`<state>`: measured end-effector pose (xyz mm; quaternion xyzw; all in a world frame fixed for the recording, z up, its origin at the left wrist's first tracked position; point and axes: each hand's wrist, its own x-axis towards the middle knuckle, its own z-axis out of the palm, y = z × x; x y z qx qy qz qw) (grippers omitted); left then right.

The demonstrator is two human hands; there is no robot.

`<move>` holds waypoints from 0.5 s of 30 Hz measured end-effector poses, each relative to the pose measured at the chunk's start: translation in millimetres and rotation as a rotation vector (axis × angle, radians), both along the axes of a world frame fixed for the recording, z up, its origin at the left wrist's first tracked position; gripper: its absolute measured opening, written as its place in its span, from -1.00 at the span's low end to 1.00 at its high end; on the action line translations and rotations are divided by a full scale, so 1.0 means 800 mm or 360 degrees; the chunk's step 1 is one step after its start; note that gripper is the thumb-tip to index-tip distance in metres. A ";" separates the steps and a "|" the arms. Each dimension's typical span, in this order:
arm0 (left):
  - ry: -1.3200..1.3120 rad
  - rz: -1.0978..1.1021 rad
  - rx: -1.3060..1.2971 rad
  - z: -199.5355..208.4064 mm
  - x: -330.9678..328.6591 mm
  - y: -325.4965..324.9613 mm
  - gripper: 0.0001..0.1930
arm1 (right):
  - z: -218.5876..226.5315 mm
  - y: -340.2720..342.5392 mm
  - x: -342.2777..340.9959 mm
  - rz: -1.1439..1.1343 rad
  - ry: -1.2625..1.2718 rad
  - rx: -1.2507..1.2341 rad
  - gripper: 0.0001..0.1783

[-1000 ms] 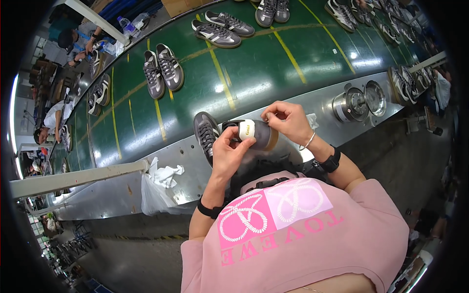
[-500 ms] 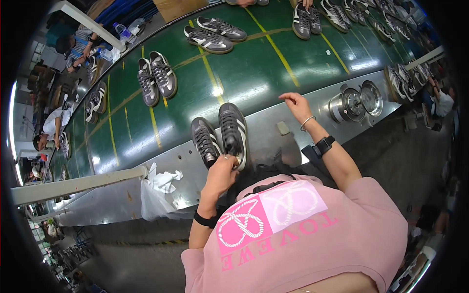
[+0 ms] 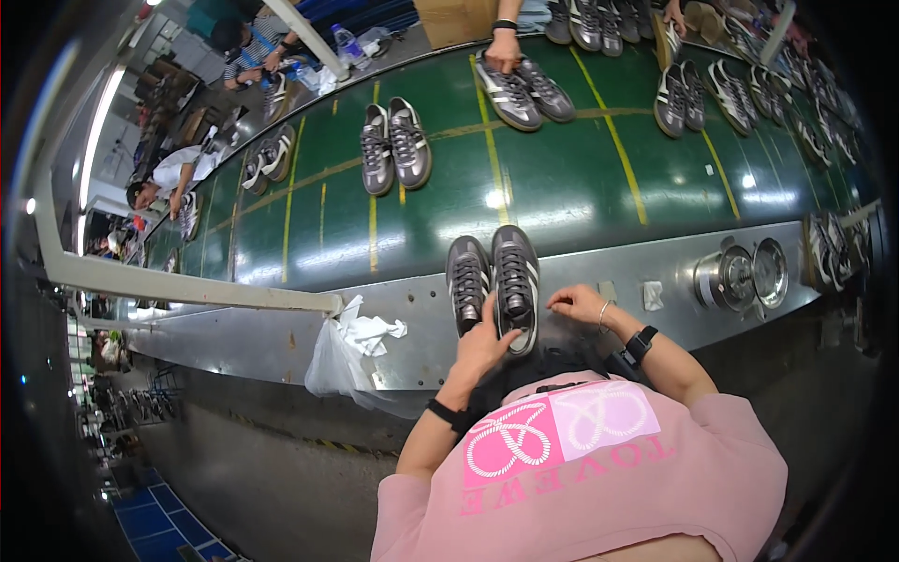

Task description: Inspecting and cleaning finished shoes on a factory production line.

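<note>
A pair of dark grey sneakers with pale side stripes stands in front of me on the metal ledge, toes toward the belt. My left hand (image 3: pixel 481 348) has its thumb and forefinger on the heel opening of the right sneaker (image 3: pixel 514 281). Close against that shoe stands the left sneaker (image 3: pixel 467 286). My right hand (image 3: pixel 578 304) is just right of the pair, apart from it, with fingers bent together; whether a small thing is between the fingertips is hidden. Beyond it on the ledge lie a small beige block (image 3: pixel 607 289) and a crumpled white piece (image 3: pixel 653 296).
The green belt (image 3: pixel 562 197) carries more sneaker pairs; across it a co-worker's hand (image 3: pixel 504 51) touches a pair (image 3: pixel 524 92). Round metal tins (image 3: pixel 726 278) stand at right on the ledge. At left are a white post (image 3: pixel 197 288) and a plastic bag (image 3: pixel 337 361).
The view has swung left. My right hand has come down and in toward the sneakers. My left thumb has spread from the forefinger at the heel. A co-worker's hand now reaches a far pair.
</note>
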<state>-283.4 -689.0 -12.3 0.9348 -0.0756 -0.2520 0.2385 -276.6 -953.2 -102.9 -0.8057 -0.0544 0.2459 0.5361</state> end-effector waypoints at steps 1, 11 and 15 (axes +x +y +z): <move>0.0001 -0.0008 0.0051 -0.005 0.004 -0.007 -0.06 | 0.002 0.009 0.005 0.0037 -0.0018 0.0012 -0.76; -0.0176 0.0151 -0.0048 -0.022 0.068 0.030 -0.19 | -0.045 0.009 0.028 -0.0237 0.0702 0.0211 -0.69; -0.0280 0.0378 -0.0220 0.004 0.151 0.086 -0.20 | -0.042 0.010 0.029 -0.0389 0.0860 0.0287 -0.63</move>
